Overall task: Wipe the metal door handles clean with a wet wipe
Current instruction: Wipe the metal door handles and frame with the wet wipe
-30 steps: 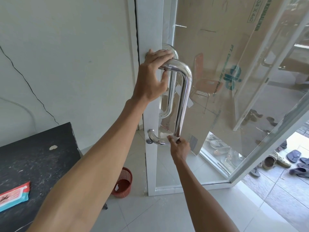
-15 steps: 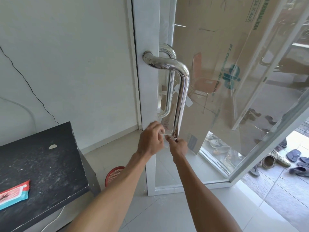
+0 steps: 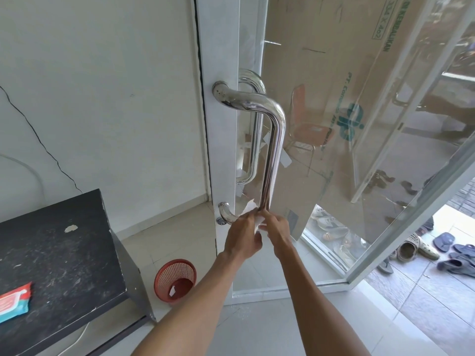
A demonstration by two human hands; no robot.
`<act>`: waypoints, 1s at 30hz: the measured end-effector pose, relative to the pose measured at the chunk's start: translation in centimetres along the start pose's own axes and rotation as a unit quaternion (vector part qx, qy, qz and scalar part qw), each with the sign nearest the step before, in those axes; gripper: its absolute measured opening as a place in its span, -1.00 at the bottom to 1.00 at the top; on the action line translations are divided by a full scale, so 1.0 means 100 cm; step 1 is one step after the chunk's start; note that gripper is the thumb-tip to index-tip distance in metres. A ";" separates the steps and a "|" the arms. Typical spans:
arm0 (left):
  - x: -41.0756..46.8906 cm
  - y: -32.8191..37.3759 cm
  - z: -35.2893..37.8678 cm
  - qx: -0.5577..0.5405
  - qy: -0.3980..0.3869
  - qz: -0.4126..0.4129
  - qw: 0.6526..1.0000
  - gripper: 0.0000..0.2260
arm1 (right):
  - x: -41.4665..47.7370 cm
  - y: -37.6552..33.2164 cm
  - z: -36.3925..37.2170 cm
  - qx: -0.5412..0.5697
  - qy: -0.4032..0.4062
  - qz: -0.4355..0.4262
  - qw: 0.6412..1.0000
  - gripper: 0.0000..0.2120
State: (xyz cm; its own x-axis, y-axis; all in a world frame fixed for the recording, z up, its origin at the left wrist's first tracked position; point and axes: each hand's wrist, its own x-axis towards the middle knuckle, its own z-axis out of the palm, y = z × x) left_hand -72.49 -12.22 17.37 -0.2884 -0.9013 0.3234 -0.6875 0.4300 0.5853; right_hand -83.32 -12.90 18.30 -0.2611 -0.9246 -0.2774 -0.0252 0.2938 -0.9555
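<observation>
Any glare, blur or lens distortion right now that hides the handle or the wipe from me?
Head view: soft daylight, brightest on the floor outside. The handle shows bright streaks but no blinding glare. The glass door carries faint reflections. The left hand, right hand and wipe look slightly blurred. The wide lens tilts the door frame.

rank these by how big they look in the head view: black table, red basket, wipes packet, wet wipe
1. black table
2. red basket
3. wipes packet, cut off by the frame edge, so its place below the basket is unsure
4. wet wipe, only a small part shows
</observation>
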 end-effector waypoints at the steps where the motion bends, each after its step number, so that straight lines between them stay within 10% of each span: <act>1: 0.003 0.000 0.002 0.016 -0.001 -0.004 1.000 -0.52 | 0.000 0.000 -0.001 -0.030 0.017 -0.029 0.999 -0.78; 4: 0.011 -0.007 0.009 0.084 -0.009 -0.019 0.996 -0.62 | -0.001 -0.011 -0.001 -0.072 0.095 -0.155 0.981 -0.48; 8: 0.011 -0.030 0.005 0.209 -0.002 0.004 0.978 -0.89 | 0.001 -0.034 0.004 -0.129 0.139 -0.283 0.940 -0.78; 17: 0.015 -0.093 -0.016 0.288 0.017 0.135 0.948 -0.65 | 0.007 -0.043 0.003 -0.153 0.124 -0.283 0.939 -0.85; 30: -0.008 -0.061 0.009 0.279 -0.008 -0.011 0.960 -0.48 | 0.015 -0.047 0.017 -0.146 0.134 -0.269 0.942 -0.79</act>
State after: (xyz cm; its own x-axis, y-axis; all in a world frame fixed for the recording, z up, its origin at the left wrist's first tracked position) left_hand -68.64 -14.11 12.90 -0.2773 -0.9124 0.3011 -0.9420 0.3198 0.1016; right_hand -81.91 -16.11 22.17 -0.3675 -0.8759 0.3126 -0.4781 -0.1104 -0.8713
